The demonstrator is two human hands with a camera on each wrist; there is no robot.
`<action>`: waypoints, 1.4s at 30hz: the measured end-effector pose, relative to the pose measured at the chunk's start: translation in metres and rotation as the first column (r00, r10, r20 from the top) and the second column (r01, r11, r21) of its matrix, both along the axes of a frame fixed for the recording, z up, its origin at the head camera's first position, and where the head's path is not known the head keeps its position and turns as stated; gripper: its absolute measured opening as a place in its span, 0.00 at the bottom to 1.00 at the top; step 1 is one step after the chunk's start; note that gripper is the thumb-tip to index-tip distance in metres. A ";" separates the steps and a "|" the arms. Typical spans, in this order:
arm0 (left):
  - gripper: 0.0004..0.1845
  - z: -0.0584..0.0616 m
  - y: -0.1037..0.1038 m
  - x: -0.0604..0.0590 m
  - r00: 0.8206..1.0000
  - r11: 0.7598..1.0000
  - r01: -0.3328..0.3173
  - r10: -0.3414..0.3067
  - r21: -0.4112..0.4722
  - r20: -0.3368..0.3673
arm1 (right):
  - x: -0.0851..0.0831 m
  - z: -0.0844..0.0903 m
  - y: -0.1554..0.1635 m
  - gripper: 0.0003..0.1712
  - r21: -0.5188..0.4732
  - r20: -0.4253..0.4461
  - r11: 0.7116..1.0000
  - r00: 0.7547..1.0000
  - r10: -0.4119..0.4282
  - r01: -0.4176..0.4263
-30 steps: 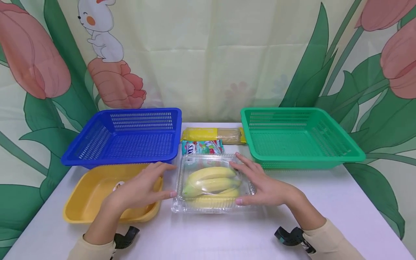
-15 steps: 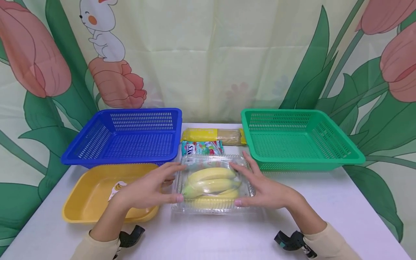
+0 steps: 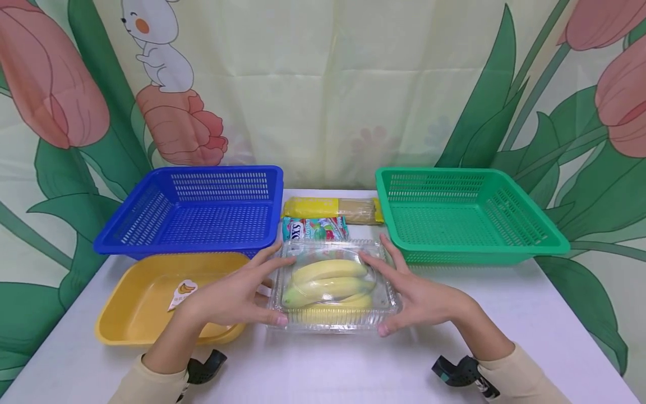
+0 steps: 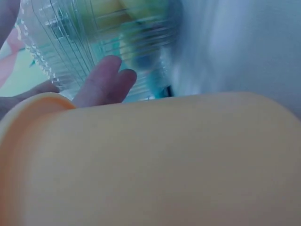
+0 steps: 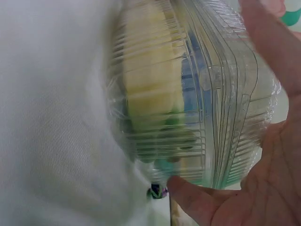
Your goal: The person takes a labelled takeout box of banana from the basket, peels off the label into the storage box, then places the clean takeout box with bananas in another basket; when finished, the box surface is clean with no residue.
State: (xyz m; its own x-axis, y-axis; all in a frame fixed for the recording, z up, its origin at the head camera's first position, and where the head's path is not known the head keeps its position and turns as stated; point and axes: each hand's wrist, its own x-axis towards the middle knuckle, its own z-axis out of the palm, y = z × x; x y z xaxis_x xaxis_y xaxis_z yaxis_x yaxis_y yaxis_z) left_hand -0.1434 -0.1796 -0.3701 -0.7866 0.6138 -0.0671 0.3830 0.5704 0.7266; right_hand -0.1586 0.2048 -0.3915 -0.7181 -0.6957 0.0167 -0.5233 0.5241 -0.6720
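A clear plastic clamshell box with a bunch of bananas inside sits on the white table between my hands. At its left side is my left hand, index fingertip over the lid's edge and thumb by the front left corner. My right hand spreads along the right side, one finger reaching over the lid and the thumb at the front right corner. The right wrist view shows that palm beside the box's ribbed wall. Two left fingertips appear low against the box in the left wrist view.
A yellow basin with a banana sticker stands under my left forearm. Behind are a blue basket and a green basket. Between them lie a yellow-ended packet and a teal candy bag.
My left hand has moved right, from beside the box onto its left edge. The right thumb has shifted outward to the front right corner. The box stays about where it was.
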 end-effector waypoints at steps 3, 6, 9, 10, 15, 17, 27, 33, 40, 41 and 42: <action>0.54 0.000 0.000 -0.001 1.000 1.000 0.007 -0.007 0.000 0.000 | 0.000 0.000 0.000 0.73 0.008 -0.012 1.000 1.000 -0.002 0.002; 0.53 0.001 -0.001 -0.003 1.000 1.000 0.012 -0.012 -0.006 0.000 | 0.001 0.001 0.000 0.71 0.012 -0.012 1.000 1.000 -0.020 0.020; 0.53 0.002 -0.001 -0.004 1.000 1.000 0.011 -0.011 -0.011 0.004 | 0.001 0.003 -0.001 0.70 0.018 -0.010 0.999 0.999 -0.032 0.032; 0.53 0.003 -0.001 -0.004 1.000 1.000 0.011 -0.011 -0.010 0.005 | 0.002 0.003 -0.001 0.69 0.019 -0.010 0.999 0.999 -0.034 0.035; 0.53 0.004 -0.001 -0.002 1.000 1.000 -0.001 0.001 0.005 -0.014 | 0.002 0.007 -0.001 0.68 0.023 -0.022 0.999 0.999 -0.039 0.040; 0.53 0.006 -0.001 -0.001 0.999 1.000 -0.005 0.006 0.016 -0.035 | 0.003 0.009 -0.001 0.68 0.020 -0.030 0.999 0.999 -0.042 0.043; 0.50 0.011 -0.004 0.004 0.991 0.997 -0.021 0.031 0.076 -0.134 | 0.003 0.013 0.000 0.67 -0.039 -0.079 0.999 0.997 -0.027 0.024; 0.49 0.012 -0.005 0.006 0.986 0.992 -0.005 0.026 0.129 -0.163 | 0.004 0.018 -0.001 0.67 -0.060 -0.097 0.998 0.995 -0.021 0.015; 0.47 0.017 -0.004 0.006 0.982 0.985 -0.020 0.052 0.172 -0.181 | 0.003 0.029 -0.001 0.67 -0.058 -0.131 0.998 0.990 -0.045 0.038; 0.47 0.018 -0.004 0.006 0.982 0.984 -0.024 0.057 0.177 -0.183 | 0.003 0.031 -0.001 0.67 -0.057 -0.136 0.997 0.989 -0.050 0.043; 0.47 0.019 -0.004 0.005 0.981 0.982 -0.026 0.061 0.186 -0.186 | 0.003 0.033 -0.001 0.67 -0.055 -0.142 0.997 0.988 -0.054 0.047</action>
